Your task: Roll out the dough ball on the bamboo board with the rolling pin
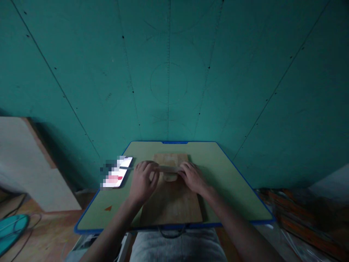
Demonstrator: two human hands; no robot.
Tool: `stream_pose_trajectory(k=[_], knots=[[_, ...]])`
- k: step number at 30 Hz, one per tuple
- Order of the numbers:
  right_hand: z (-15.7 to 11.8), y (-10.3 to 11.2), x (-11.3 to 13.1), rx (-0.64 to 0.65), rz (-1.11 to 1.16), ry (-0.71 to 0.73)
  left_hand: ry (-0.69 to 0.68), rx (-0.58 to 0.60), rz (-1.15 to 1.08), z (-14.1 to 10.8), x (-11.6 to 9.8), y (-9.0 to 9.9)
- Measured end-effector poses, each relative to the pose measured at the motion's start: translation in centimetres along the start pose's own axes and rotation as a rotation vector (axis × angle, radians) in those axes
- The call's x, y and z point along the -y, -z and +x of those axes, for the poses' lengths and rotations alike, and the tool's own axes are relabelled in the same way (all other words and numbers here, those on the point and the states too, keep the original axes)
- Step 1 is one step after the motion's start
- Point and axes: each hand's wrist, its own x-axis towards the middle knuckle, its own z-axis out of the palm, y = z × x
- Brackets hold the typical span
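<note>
Both my hands grip a long, pale bar-shaped tool (pixel 168 169) that lies crosswise above the wooden board (pixel 171 207). My left hand (pixel 144 180) closes around it left of the board's middle, and a thin dark end sticks out past that hand over the phone (pixel 120 176). On the right, my right hand (pixel 191 176) has its fingers curled over the tool's other end. Just under the tool, a small pale block (pixel 170 177), perhaps dough, rests on the board. Its far side is hidden by the tool. Dim light leaves the tool's exact kind unclear.
The board rests on a pale green table (pixel 226 193) with a blue rim, against a green wall (pixel 169 72). A small orange triangular scrap (pixel 108 208) lies at front left. A white panel (pixel 35 160) leans at left; clutter (pixel 302 214) fills the right floor.
</note>
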Motion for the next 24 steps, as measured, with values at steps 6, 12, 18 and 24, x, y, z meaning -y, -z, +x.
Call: stream_pose_trajectory(k=[6,12,18,24], knots=[[-0.8,-0.2,-2.3,-0.140,0.088,-0.187,-0.180,0.296,-0.050,-1.8,-0.8,-0.6],[-2.0,0.5,-4.7,-0.285,0.440,-0.301,-0.118,0.483,-0.107,0.8,-0.8,-2.4],[-3.5,1.8,-5.0,-0.260,0.749,-0.422,0.177,0.501,-0.337,1.8,-0.9,-1.8],[-3.6,1.7,-4.4,-0.215,0.845,-0.490,0.229,0.442,-0.202,1.8,-1.1,-2.5]])
